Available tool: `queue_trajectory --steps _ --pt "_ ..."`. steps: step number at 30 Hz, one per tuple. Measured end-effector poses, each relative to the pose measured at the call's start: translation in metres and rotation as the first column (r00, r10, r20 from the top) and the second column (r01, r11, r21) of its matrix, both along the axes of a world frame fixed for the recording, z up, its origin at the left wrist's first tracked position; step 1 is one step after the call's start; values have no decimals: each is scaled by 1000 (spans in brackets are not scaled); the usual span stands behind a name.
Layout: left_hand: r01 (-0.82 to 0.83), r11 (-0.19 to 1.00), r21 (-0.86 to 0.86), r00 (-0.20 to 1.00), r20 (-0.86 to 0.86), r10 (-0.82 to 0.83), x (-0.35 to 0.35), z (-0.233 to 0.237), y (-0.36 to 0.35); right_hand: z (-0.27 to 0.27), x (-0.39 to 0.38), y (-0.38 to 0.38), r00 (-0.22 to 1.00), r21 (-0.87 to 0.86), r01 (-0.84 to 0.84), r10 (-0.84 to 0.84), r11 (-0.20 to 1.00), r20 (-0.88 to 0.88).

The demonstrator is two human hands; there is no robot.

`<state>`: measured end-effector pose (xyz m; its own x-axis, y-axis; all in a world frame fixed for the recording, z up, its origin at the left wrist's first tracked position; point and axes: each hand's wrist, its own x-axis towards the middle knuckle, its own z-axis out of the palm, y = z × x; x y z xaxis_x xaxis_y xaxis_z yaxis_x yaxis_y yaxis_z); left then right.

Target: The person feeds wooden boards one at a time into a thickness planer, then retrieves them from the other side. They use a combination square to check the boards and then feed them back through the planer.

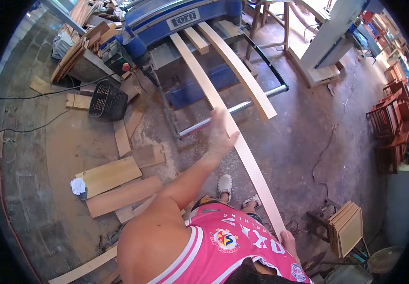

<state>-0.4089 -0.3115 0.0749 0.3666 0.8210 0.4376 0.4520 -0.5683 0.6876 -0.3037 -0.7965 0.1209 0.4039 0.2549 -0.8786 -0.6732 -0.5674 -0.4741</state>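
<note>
A long pale wooden board (256, 175) runs from the blue planer-like machine (143, 23) down to the right side of my body. My right hand (288, 242) is closed around its near end, beside my pink shirt. Farther up, my left hand (221, 135) is at the left edge of the same board, thumb against it; its fingers are smeared by motion. To the right, a second, slightly curved board (242, 71) sticks out over the machine's roller (242, 106). Between the two lies a shorter wooden strip (196, 40).
Loose planks (124, 196) lie on the floor at left, near a black plastic basket (108, 100) and cables. Scrap wood (79, 52) is piled beside the machine. Wooden frames (346, 229) stand at lower right, and reddish chairs (393, 123) line the far right.
</note>
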Motion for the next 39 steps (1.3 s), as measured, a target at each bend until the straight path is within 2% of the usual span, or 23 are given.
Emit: queue_trajectory --steps 1,2,3,4,6,7,9,14,16,18,20,22,23,25,26,28,30,31,32,34,35,37,39 --pt "-1 1000 2 1000 4 1 8 4 5 -16 -1 13 1000 47 -15 15 999 -18" --pt "145 985 -90 946 -278 -164 21 8 10 -26 0 23 999 96 -28 32 995 -33" --pt "255 942 -217 789 -516 -332 32 11 14 -25 0 38 999 98 -28 31 995 -27" --pt "258 943 -212 793 -511 -332 38 11 16 -23 -2 56 998 111 3 4 994 -65" --pt "208 963 -173 577 -773 -263 51 10 24 -21 1 79 995 124 34 -22 992 -93" --pt "189 967 -169 553 -795 -247 53 5 27 -17 -2 80 995 102 29 -18 994 -99" --pt "198 969 -150 571 -786 -238 55 1 33 -18 3 83 981 162 33 -1 986 -193" --pt "185 971 -152 556 -799 -231 54 6 44 -31 7 86 976 157 -51 83 986 -202" --pt "170 981 -90 637 -750 -180 54 -1 49 -48 15 80 974 179 -29 68 983 -217" --pt "189 982 12 734 -666 -133 52 -7 55 -62 29 77 883 287 -342 411 895 -229" --pt "181 983 -24 695 -705 -145 53 -5 61 -67 34 80 889 329 -290 380 899 -254" --pt "172 984 -35 709 -689 -148 54 -1 63 -47 54 91 750 446 -435 589 782 -301" --pt "179 984 -13 698 -703 -136 53 -3 66 -63 65 90 691 551 -452 666 702 -282" --pt "163 986 30 677 -731 -90 53 -10 74 -69 93 91 586 526 -604 781 600 -218" --pt "140 989 54 666 -744 -54 52 -12 76 -78 114 88 475 459 -757 874 464 -102" --pt "-76 996 49 639 -764 86 58 -10 70 -71 149 76 428 310 -876 892 370 144" --pt "-320 943 -86 668 -726 161 63 -12 60 -66 193 57 472 314 -855 871 413 140" --pt "-360 930 -73 662 -723 199 65 -13 53 -64 216 46 510 311 -837 849 451 140" --pt "-364 929 -70 663 -720 206 69 -15 45 -59 237 36 505 311 -840 851 445 145" --pt "-436 898 -58 589 -773 236 78 -9 21 -44 280 16 645 235 -759 751 607 144" --pt "-445 895 -34 559 -791 247 77 -19 19 -42 300 7 616 225 -782 775 581 138" --pt "-475 879 -35 558 -785 270 85 -10 7 -44 336 7 707 151 -706 701 692 93" --pt "-485 875 -3 574 -755 316 77 -18 12 -45 364 29 641 95 -768 758 634 122"
